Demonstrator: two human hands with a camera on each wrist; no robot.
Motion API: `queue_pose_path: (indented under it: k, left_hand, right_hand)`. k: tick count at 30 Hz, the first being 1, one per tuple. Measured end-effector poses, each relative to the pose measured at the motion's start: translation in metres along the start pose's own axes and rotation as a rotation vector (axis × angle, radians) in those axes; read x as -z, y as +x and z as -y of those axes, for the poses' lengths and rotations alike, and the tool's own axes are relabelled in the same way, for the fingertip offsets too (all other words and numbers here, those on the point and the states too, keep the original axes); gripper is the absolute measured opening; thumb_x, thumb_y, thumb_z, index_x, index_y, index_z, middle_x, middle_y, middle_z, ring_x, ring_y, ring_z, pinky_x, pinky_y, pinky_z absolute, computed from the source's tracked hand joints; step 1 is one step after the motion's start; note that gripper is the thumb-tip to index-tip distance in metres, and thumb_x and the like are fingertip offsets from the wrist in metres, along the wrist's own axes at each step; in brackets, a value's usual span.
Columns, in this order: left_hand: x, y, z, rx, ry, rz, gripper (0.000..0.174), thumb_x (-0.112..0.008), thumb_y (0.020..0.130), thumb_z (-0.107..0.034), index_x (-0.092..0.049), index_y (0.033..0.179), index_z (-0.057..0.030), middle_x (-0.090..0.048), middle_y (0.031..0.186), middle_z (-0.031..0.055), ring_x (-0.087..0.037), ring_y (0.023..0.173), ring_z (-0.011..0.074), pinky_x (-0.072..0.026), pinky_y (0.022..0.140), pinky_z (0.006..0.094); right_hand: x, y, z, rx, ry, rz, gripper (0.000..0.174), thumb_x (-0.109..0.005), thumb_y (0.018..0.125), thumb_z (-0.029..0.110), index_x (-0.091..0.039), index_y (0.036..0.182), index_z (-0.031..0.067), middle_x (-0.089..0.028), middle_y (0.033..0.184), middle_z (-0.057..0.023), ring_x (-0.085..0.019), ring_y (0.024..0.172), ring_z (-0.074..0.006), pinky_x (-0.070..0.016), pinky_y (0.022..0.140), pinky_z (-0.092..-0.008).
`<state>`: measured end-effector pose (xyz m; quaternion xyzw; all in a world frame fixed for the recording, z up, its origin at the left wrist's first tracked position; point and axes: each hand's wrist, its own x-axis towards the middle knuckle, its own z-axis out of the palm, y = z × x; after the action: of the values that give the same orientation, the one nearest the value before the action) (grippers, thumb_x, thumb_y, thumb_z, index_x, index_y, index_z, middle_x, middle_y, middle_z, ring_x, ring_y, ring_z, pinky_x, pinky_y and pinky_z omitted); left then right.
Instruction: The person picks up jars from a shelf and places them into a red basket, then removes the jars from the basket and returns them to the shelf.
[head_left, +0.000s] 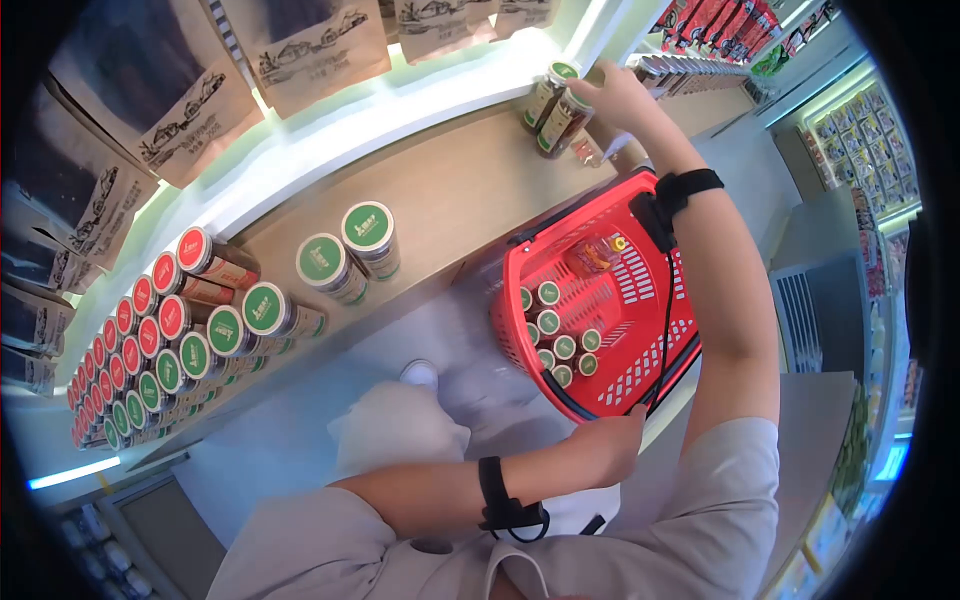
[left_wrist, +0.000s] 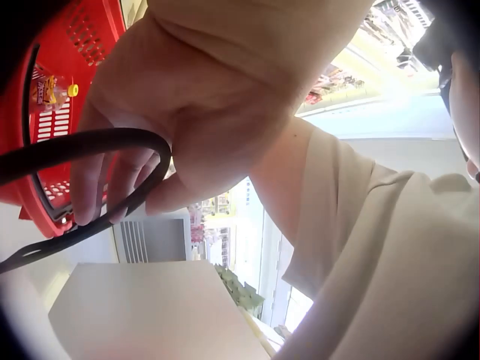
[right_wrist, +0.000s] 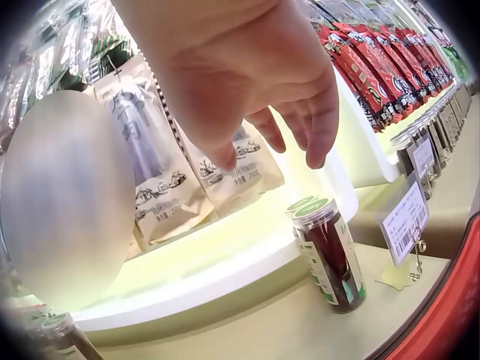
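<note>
In the head view my right hand (head_left: 625, 100) reaches over the shelf's far end, beside two clear jars (head_left: 562, 125) with green lids. The right wrist view shows this hand (right_wrist: 255, 82) holding nothing, its fingers loosely bent above the jar (right_wrist: 330, 259) of dark contents. At the near side of a red shopping basket (head_left: 640, 300), my left hand (head_left: 605, 450) holds its black-edged rim or handle. In the left wrist view its fingers (left_wrist: 86, 180) bend at the basket (left_wrist: 56, 169), partly behind a black cable. Inside lie several small green-lidded jars (head_left: 565, 347) and a red snack packet (head_left: 592, 256).
Two green-lidded jars (head_left: 345, 250) stand mid-shelf; rows of red- and green-lidded jars (head_left: 170, 330) fill its left end. Paper bags (head_left: 310, 50) line the raised ledge. A price card (right_wrist: 405, 221) stands by the jar. A cable (head_left: 668, 320) hangs across the basket.
</note>
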<state>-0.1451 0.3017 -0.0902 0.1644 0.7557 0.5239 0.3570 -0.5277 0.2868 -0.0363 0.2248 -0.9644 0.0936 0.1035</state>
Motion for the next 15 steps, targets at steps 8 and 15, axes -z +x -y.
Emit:
queue_pose_path:
  k: [8, 15]
  left_hand:
    - [0.034, -0.001, 0.008, -0.174, 0.028, -0.273, 0.032, -0.053, 0.086, -0.006, -0.046, 0.114, 0.0065, -0.067, 0.084, 0.0259, -0.068, 0.078, 0.0431, -0.0528, 0.062, 0.0511]
    - [0.031, 0.002, 0.005, -0.173, 0.122, -0.495, 0.016, -0.057, 0.083, -0.008, -0.055, 0.096, 0.0012, -0.068, 0.075, 0.0173, -0.071, 0.070, 0.0316, -0.0563, 0.056, 0.0417]
  right_hand:
    - [-0.058, 0.040, 0.027, -0.228, -0.014, -0.033, 0.093, -0.052, 0.086, 0.069, -0.035, 0.146, -0.0003, -0.051, 0.136, -0.0273, -0.054, 0.124, -0.0406, -0.0465, 0.100, -0.0476]
    - [-0.055, 0.033, 0.040, -0.227, -0.176, 0.040, 0.071, -0.050, 0.091, 0.062, -0.055, 0.129, 0.0018, -0.061, 0.125, -0.0234, -0.062, 0.112, -0.0394, -0.0505, 0.093, -0.0469]
